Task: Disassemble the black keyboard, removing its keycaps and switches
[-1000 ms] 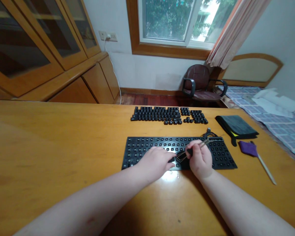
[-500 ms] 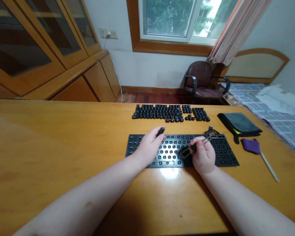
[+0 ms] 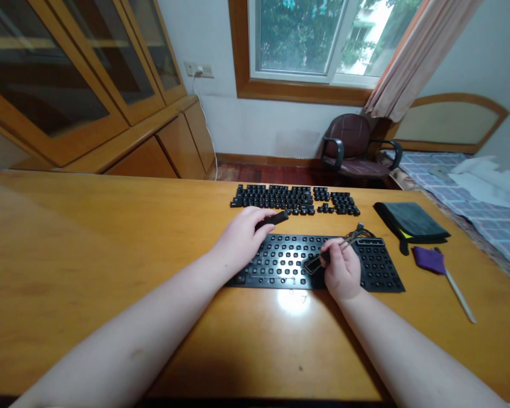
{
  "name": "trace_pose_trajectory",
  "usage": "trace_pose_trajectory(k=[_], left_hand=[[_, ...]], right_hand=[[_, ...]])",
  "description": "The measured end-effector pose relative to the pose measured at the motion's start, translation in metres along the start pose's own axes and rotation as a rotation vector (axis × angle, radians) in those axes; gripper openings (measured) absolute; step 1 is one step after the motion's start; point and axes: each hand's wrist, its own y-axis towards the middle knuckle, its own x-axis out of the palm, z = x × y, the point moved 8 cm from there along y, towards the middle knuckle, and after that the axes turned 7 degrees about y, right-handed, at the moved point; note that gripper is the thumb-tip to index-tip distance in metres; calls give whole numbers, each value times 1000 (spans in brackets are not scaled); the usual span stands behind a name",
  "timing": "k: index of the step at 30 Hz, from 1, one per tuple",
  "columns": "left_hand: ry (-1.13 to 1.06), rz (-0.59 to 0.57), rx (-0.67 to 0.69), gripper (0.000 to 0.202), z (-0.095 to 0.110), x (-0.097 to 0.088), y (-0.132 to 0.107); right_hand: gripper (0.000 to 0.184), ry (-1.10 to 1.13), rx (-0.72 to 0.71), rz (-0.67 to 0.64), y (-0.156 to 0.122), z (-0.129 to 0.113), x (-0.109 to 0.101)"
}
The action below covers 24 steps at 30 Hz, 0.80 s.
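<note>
My left hand (image 3: 244,238) is closed on a long black bar-shaped key, a space bar (image 3: 276,219), held above the back edge of the keyboard base. The black keyboard base (image 3: 276,277), stripped of its keycaps, lies flat on the table with rows of bare key posts. Over its middle right, my right hand (image 3: 342,269) grips a wire keycap puller (image 3: 313,264), whose loops point left and down over the posts. Behind the base, loose black keycaps (image 3: 276,198) are laid out in keyboard order. The fingers hide part of both held things.
A coiled cable (image 3: 363,231) lies at the base's back right. Further right are a dark zip pouch (image 3: 414,221) and a brush with purple bristles (image 3: 429,259) and a pale handle. Beyond the wooden table (image 3: 89,243) stands a chair (image 3: 352,144).
My left hand has moved left and away from me with the space bar, which now shows lengthwise. My right hand keeps its grip on the puller; the whole view has shifted slightly.
</note>
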Motion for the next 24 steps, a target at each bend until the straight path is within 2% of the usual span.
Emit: trace_pose_trajectory(k=[4,7,11,17,24], left_hand=[[240,-114,94,25,-12,10,30],[407,-143,75,23,-26,25,52],[581,-196,55,20,-34,49,66],[651,-242,0,18,-46,73,78],[652,-225,-21,19,-54,78,88]], right_hand=[[27,1,0,-20,0,0,2],[26,8,4,-29,0,2,2],[25,6,-3,-52,0,5,3],[26,-29,-1,-59,0,5,4],[25,-19,-5,-69,0,3,5]])
